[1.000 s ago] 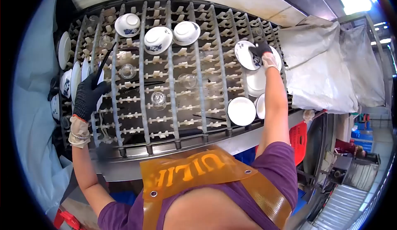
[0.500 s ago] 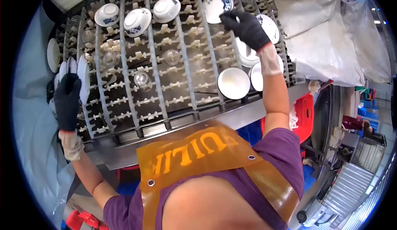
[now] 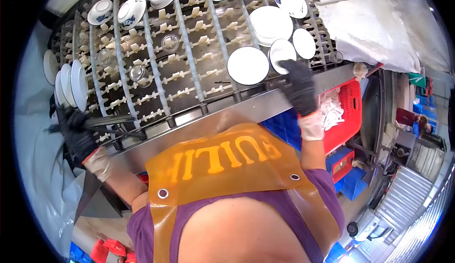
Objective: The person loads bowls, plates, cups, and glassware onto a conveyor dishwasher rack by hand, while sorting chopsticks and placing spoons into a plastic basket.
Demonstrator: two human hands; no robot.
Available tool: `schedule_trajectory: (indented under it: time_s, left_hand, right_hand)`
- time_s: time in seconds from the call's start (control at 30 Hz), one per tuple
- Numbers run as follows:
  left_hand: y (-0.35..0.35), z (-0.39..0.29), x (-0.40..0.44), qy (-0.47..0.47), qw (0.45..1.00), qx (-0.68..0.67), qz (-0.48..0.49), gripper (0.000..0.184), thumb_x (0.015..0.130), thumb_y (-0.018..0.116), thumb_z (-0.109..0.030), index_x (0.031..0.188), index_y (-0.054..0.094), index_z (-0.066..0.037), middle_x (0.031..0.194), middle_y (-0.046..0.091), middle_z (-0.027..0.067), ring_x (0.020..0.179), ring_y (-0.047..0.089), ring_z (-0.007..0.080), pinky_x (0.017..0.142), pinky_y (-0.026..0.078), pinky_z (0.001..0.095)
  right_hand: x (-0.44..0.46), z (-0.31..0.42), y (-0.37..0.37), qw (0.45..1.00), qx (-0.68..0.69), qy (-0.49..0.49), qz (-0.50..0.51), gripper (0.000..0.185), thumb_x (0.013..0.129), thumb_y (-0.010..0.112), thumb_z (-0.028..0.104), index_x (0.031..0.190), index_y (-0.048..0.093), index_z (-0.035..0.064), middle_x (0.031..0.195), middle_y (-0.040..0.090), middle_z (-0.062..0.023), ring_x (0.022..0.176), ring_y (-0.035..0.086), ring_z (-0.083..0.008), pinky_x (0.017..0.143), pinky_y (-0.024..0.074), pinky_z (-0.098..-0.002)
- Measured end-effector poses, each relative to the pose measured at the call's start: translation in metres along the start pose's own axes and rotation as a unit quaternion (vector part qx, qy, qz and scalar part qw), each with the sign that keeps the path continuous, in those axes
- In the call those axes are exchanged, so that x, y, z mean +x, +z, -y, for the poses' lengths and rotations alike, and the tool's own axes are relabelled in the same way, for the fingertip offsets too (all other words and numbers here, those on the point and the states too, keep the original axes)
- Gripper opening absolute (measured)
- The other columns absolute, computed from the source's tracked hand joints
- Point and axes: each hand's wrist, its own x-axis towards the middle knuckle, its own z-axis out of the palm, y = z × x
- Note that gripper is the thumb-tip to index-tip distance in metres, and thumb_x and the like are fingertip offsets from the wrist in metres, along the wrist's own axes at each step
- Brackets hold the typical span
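My left hand [image 3: 76, 133], in a black glove, is closed round a bundle of thin black sticks [image 3: 111, 120] that look like chopsticks, at the left front of the pegged rack conveyor [image 3: 185, 62]. Just above it several white plates [image 3: 78, 85] stand on edge between the pegs. My right hand [image 3: 299, 87], also black-gloved, is smeared by motion at the lower edge of a small white plate [image 3: 282, 54]; whether it grips the plate I cannot tell. Around that plate lie a white round dish [image 3: 248, 66], a larger white plate [image 3: 271, 25] and a blue-patterned plate [image 3: 290, 1].
Upturned patterned bowls [image 3: 131, 12] sit toward the back left, with clear glass cups [image 3: 138, 73] among the pegs. A metal ledge [image 3: 227, 111] runs along the front. At the right stands a red basket [image 3: 351, 116] holding white cloths [image 3: 332, 110]. Plastic sheeting [image 3: 365, 31] hangs beyond.
My left hand has left the upright plates and now holds the black sticks. My right hand has come down from the patterned plate to the small white plate. Dishes appear higher in view.
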Motion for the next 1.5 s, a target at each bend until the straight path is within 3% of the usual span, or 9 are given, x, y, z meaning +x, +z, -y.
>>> schedule_trajectory:
  time_s: [0.2, 0.43, 0.57, 0.77, 0.87, 1.07, 1.1, 1.17, 1.5]
  left_hand:
    - [0.044, 0.109, -0.045, -0.028, 0.994, 0.105, -0.012, 0.016, 0.090, 0.051, -0.017, 0.100, 0.054, -0.006, 0.073, 0.051, -0.0001, 0.048, 0.036, 0.0030, 0.038, 0.030, 0.0170]
    - [0.100, 0.205, -0.088, -0.157, 0.970, 0.184, 0.020, 0.016, 0.088, 0.054, -0.016, 0.100, 0.056, -0.007, 0.074, 0.053, 0.0020, 0.053, 0.044, 0.0080, 0.047, 0.038, 0.0212]
    - [0.087, 0.236, -0.095, -0.189, 0.965, 0.167, 0.076, 0.019, 0.089, 0.052, -0.021, 0.103, 0.052, -0.008, 0.074, 0.050, 0.0007, 0.053, 0.044, 0.0077, 0.044, 0.035, 0.0219]
    - [0.078, 0.252, -0.094, -0.208, 0.965, 0.116, 0.110, 0.017, 0.091, 0.047, -0.017, 0.104, 0.051, -0.008, 0.071, 0.048, 0.0023, 0.048, 0.039, 0.0083, 0.044, 0.034, 0.0215]
    - [0.074, 0.258, -0.092, -0.210, 0.966, 0.067, 0.134, 0.024, 0.087, 0.054, -0.018, 0.107, 0.055, -0.004, 0.075, 0.054, 0.0051, 0.052, 0.045, 0.0103, 0.046, 0.038, 0.0234]
    - [0.087, 0.261, -0.098, -0.205, 0.972, 0.066, 0.099, 0.023, 0.087, 0.054, -0.017, 0.105, 0.055, -0.003, 0.075, 0.054, 0.0054, 0.049, 0.044, 0.0102, 0.045, 0.038, 0.0235]
    - [0.086, 0.262, -0.100, -0.196, 0.974, 0.065, 0.096, 0.023, 0.087, 0.054, -0.017, 0.105, 0.055, -0.003, 0.075, 0.054, 0.0054, 0.049, 0.044, 0.0102, 0.045, 0.038, 0.0235]
    - [0.083, 0.267, -0.098, -0.162, 0.977, 0.086, 0.109, 0.022, 0.088, 0.053, -0.016, 0.105, 0.055, -0.003, 0.075, 0.054, 0.0052, 0.051, 0.045, 0.0100, 0.045, 0.038, 0.0231]
    - [0.102, 0.279, -0.101, -0.164, 0.977, 0.112, 0.082, 0.019, 0.087, 0.054, -0.017, 0.102, 0.055, -0.005, 0.073, 0.054, 0.0045, 0.051, 0.045, 0.0095, 0.046, 0.038, 0.0208]
  right_hand:
    - [0.019, 0.043, 0.057, 0.981, -0.069, -0.102, 0.152, 0.025, 0.071, 0.060, 0.017, 0.094, 0.063, 0.0096, 0.091, 0.061, -0.0123, 0.093, 0.057, -0.0236, 0.091, 0.0379, -0.0451]
    - [0.039, 0.050, 0.069, 0.886, 0.438, 0.152, 0.019, 0.031, 0.074, 0.065, 0.019, 0.099, 0.059, 0.0017, 0.090, 0.060, -0.0171, 0.080, 0.058, -0.0297, 0.072, 0.0460, -0.0366]
    - [0.014, 0.010, 0.059, 0.985, -0.068, 0.087, -0.129, 0.046, 0.067, 0.070, 0.022, 0.107, 0.054, 0.0032, 0.098, 0.056, -0.0170, 0.091, 0.054, -0.0307, 0.079, 0.0429, -0.0415]
    - [0.005, -0.033, 0.060, 0.994, -0.028, 0.051, -0.088, 0.031, 0.072, 0.066, 0.020, 0.096, 0.060, 0.0025, 0.080, 0.060, -0.0175, 0.074, 0.058, -0.0321, 0.071, 0.0465, -0.0381]
    - [0.036, -0.021, 0.029, 0.891, 0.383, 0.235, -0.062, 0.034, 0.083, 0.059, 0.016, 0.108, 0.055, -0.0070, 0.093, 0.062, -0.0109, 0.083, 0.056, -0.0134, 0.072, 0.0454, -0.0257]
    - [0.124, -0.037, 0.076, 0.793, 0.569, 0.201, -0.086, 0.030, 0.083, 0.058, 0.015, 0.108, 0.056, -0.0019, 0.093, 0.062, -0.0134, 0.080, 0.058, -0.0171, 0.072, 0.0464, -0.0296]
    - [0.133, -0.056, 0.096, 0.918, 0.354, 0.141, -0.108, 0.034, 0.080, 0.061, 0.014, 0.109, 0.055, -0.0016, 0.094, 0.062, -0.0137, 0.081, 0.058, -0.0198, 0.075, 0.0466, -0.0309]
    - [0.129, -0.049, 0.116, 0.942, 0.255, 0.138, -0.168, 0.040, 0.077, 0.064, 0.017, 0.111, 0.054, -0.0012, 0.094, 0.062, -0.0126, 0.083, 0.058, -0.0204, 0.078, 0.0462, -0.0312]
    - [0.123, -0.006, 0.103, 0.868, 0.421, 0.183, 0.189, 0.060, 0.069, 0.072, 0.031, 0.114, 0.048, -0.0004, 0.106, 0.058, -0.0160, 0.096, 0.056, -0.0235, 0.081, 0.0457, -0.0332]
